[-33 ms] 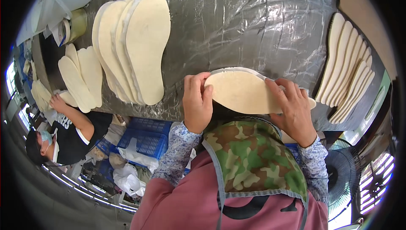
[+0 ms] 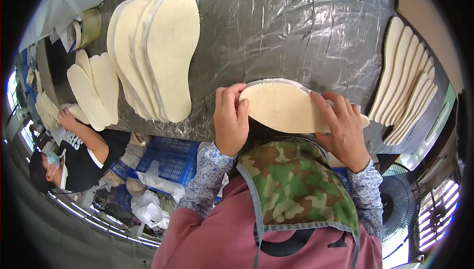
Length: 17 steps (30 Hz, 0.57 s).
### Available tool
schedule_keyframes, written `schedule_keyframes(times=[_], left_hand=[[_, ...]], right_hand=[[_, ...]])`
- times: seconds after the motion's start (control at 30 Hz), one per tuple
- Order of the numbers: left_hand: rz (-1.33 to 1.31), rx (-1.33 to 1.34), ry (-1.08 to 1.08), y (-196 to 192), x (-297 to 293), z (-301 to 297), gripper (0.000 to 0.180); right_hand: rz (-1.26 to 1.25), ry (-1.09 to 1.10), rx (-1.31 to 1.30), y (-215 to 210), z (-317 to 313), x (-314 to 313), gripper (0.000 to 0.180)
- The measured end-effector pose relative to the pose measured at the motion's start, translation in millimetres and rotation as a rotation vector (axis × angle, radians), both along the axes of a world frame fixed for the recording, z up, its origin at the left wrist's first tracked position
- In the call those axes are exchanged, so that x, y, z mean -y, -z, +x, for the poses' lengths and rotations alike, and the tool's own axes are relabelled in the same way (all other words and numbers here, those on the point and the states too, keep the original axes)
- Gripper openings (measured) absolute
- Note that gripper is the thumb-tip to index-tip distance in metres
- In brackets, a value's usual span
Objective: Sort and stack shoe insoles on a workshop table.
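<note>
Between my two hands, at the table's near edge, I hold a cream insole [image 2: 279, 106] with a thin white layer showing along its far edge. My left hand [image 2: 230, 118] grips its left end, thumb on the upper face and fingers behind. My right hand [image 2: 343, 125] is closed round the right part, fingers over the top; its tip sticks out past the hand. To the left lies an overlapping stack of larger cream insoles [image 2: 170, 56] with white fuzzy edges. At the far right several insoles [image 2: 402, 74] are fanned out in overlapping rows.
The table [image 2: 286, 27] is covered in shiny, wrinkled plastic film. At its left are more insoles [image 2: 91, 93] and a roll of tape [image 2: 90, 29]. A masked co-worker [image 2: 81, 158] reaches in there. Blue crates [image 2: 168, 160] stand below; a fan [image 2: 395, 202] is at the lower right.
</note>
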State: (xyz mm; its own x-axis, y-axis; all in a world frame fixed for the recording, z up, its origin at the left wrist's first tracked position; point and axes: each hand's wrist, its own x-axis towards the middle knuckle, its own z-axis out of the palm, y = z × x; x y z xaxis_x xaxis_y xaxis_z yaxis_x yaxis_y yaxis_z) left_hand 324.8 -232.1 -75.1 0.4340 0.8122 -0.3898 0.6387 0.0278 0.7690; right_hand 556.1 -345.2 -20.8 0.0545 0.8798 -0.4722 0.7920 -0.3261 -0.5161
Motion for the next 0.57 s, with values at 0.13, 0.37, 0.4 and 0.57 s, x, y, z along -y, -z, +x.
schedule_keyframes(times=[0.13, 0.37, 0.4, 0.57], left_hand=[[0.005, 0.021, -0.03, 5.8, -0.6, -1.9, 0.031], [-0.03, 0.017, -0.053, 11.1, -0.7, -1.8, 0.03], [-0.016, 0.017, -0.044, 11.1, -1.1, -1.4, 0.028], [0.002, 0.039, -0.017, 12.9, -2.7, -2.1, 0.03]], right_hand=[[-0.016, -0.023, 0.014, 3.7, -0.1, -5.2, 0.088], [-0.038, -0.028, 0.04, 5.4, -1.7, -8.0, 0.088], [-0.037, -0.028, 0.043, 5.7, -1.2, -7.5, 0.088], [-0.067, -0.033, 0.041, 7.4, 0.8, -7.4, 0.089]])
